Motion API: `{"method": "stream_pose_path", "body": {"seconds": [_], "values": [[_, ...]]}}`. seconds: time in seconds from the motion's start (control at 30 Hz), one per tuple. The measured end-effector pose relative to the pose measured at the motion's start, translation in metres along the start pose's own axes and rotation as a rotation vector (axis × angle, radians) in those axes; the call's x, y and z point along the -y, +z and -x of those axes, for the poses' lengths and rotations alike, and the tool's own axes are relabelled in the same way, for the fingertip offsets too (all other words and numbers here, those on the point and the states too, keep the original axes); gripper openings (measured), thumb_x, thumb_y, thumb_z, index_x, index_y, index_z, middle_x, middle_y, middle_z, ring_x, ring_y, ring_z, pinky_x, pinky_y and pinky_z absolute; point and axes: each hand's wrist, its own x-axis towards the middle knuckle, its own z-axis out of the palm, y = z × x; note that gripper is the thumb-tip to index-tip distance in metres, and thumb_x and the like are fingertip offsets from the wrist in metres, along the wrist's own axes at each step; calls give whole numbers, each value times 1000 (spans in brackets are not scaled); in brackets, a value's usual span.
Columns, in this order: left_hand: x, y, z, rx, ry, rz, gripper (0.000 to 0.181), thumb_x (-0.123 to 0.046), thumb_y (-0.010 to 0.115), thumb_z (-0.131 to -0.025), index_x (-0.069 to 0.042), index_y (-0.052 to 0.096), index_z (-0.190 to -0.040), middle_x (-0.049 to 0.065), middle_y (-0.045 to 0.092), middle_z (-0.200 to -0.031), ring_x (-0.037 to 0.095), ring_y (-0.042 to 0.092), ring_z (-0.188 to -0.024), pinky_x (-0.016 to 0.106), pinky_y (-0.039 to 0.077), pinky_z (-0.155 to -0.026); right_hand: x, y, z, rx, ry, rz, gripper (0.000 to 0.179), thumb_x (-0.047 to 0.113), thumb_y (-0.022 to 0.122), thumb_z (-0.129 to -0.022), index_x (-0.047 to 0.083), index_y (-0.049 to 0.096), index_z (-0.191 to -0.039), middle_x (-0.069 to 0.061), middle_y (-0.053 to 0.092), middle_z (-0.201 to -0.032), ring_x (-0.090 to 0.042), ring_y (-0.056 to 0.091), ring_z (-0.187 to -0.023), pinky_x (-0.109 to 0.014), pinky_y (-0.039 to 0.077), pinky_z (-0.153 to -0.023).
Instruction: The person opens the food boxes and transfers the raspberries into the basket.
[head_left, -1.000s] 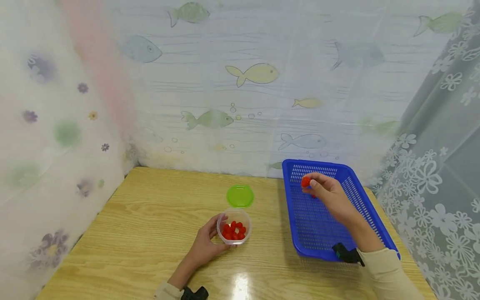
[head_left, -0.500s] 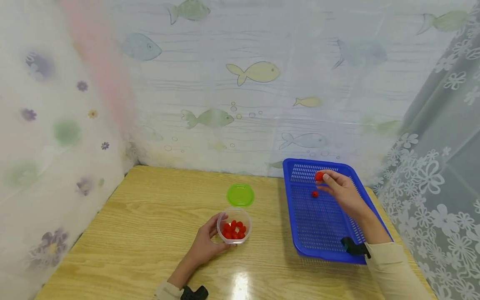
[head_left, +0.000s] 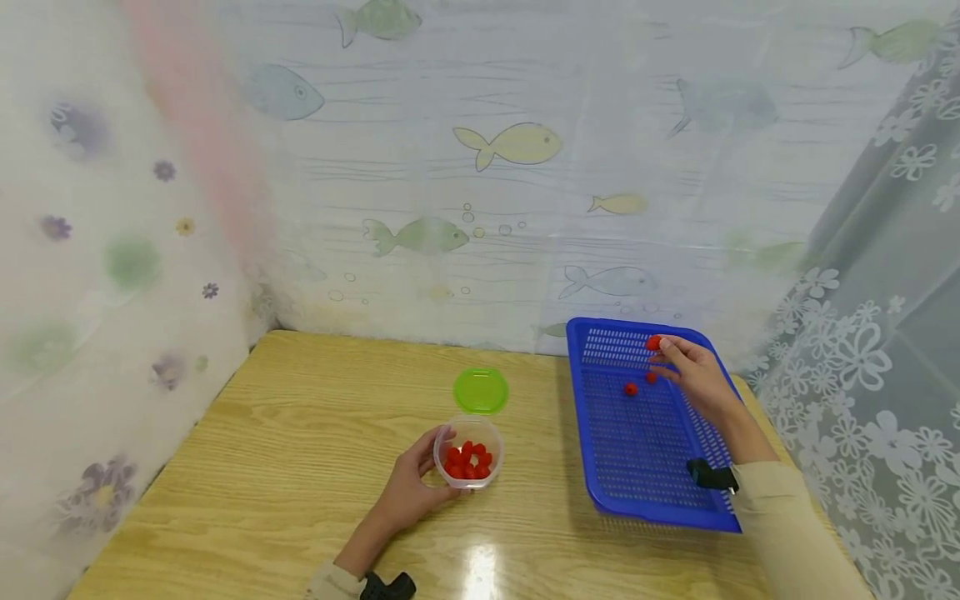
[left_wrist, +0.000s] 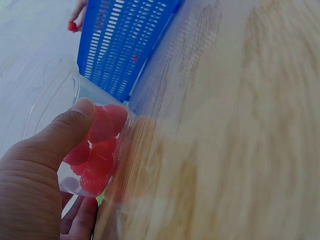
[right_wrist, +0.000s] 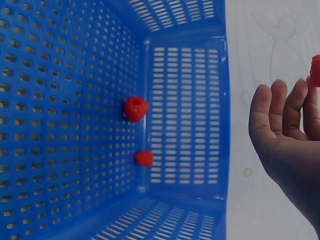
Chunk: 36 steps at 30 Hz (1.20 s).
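Nearest to us, the left hand (head_left: pixel 408 492) is gripping a clear tub (head_left: pixel 480 429), its thumb and fingers clamped round the wall. The tub is holding a cluster of red raspberries (head_left: pixel 463 459) and is keeping its place from half a second ago, its contents looking the same. Just beyond it a green lid (head_left: pixel 481 391) is lying on the desk (head_left: pixel 300 433).

Farther out and to the right, the right hand (head_left: pixel 697 379) is pinching one raspberry (head_left: pixel 654 342) between thumb and fingertips, the other fingers staying slightly apart. It is hanging raised over the far part of a blue basket (head_left: pixel 630 450). Since the last half second the hand has been shifting right and away from us, and two berries are now showing below it: a nearer berry (head_left: pixel 631 389) and a farther berry (head_left: pixel 651 377). We cannot tell whether the second is newly dropped or was being hidden by the fingers. We are judging that the carrying is going on at the basket, with the tub waiting steady.

As for edges, a strip of desk is running between tub and basket, leaving a way across, though the basket's raised rim is calling for lift. Its right side is crowding the desk's right edge, and its far wall is standing close to the fish-patterned curtain (head_left: pixel 420 167), so room is tightening there
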Motion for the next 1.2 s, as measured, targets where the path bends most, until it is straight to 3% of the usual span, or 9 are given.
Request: {"method": "stream_pose_path", "body": {"seconds": [0.2, 0.47, 0.57, 0.9, 1.2], "values": [[-1, 0, 0, 3, -9, 0, 91, -8, 91, -74, -8, 44, -152, 18, 53, -148, 34, 51, -138, 38, 44, -112, -5, -8, -7, -11, 21, -42, 31, 33, 47, -108, 11, 61, -125, 12, 64, -113, -5, 63, -105, -16, 56, -89], [-2, -1, 1, 4, -16, -5, 91, -9, 91, -75, -8, 43, -152, 17, 54, -148, 33, 52, -137, 39, 44, -112, -7, -9, -11, -12, 69, 63, 37, 43, 47, -107, 14, 57, -127, 15, 62, -115, -3, 61, -106, -14, 54, -89], [-2, -1, 0, 4, -19, -10, 91, -9, 91, -75, -8, 43, -152, 16, 54, -148, 33, 52, -138, 39, 44, -112, -9, -10, -11, -8, 83, 90, 45, 43, 46, -107, 8, 54, -133, 14, 61, -118, -4, 60, -109, -14, 54, -91], [-2, -1, 0, 5, -24, -15, 90, -9, 91, -75, -9, 43, -152, 15, 53, -148, 33, 51, -138, 39, 44, -112, -11, -10, -12, -1, 103, 136, 63, 46, 44, -107, -4, 42, -145, 18, 55, -119, -1, 58, -110, -16, 54, -93], [-2, -1, 0, 7, -16, -15, 90, -10, 91, -76, -8, 43, -152, 16, 54, -147, 33, 51, -138, 38, 45, -112, -13, -11, -12, 3, 101, 128, 62, 45, 45, -107, -4, 42, -146, 19, 57, -116, -2, 58, -109, -17, 55, -93]]}}
